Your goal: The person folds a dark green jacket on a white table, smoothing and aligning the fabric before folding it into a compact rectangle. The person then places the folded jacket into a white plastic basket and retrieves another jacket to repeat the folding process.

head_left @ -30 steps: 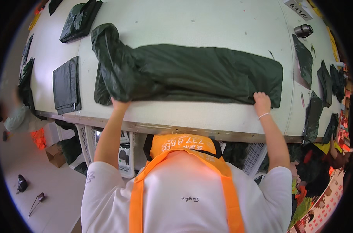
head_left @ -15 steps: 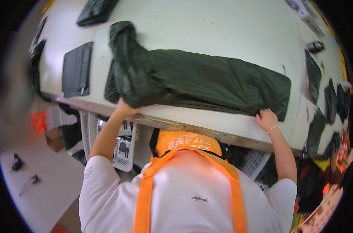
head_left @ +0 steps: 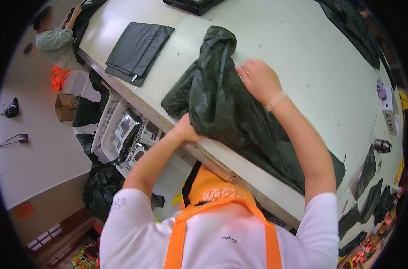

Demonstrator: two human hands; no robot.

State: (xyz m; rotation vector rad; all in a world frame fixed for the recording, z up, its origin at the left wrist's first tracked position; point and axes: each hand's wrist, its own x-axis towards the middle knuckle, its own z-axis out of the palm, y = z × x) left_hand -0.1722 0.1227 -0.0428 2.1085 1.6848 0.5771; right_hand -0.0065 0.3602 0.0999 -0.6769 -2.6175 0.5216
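A dark green, slightly shiny waterproof garment [head_left: 240,121] lies lengthwise along the near edge of the white table [head_left: 293,49]. At its left end, a crumpled sleeve-like part stands up and points away from me. My left hand [head_left: 188,129] grips the near edge at that end, its fingertips tucked out of sight by the fabric. My right hand [head_left: 260,80] is at the far side of the garment, beside the sleeve-like part. Motion blurs its bent fingers, so whether they hold the fabric is unclear. A flat folded dark green piece [head_left: 139,51] lies to the left.
Below the table edge at left, white plastic baskets [head_left: 112,134] hold printed packages. A cardboard box [head_left: 65,106] stands beyond them. A co-worker [head_left: 56,42] handles dark fabric at the far left. A metal cup [head_left: 382,145] and several dark fabric pieces [head_left: 370,199] lie at right.
My right hand has left the garment's right end and moved left to its far side near the sleeve-like part. My left hand stays at the near left edge. The view has turned.
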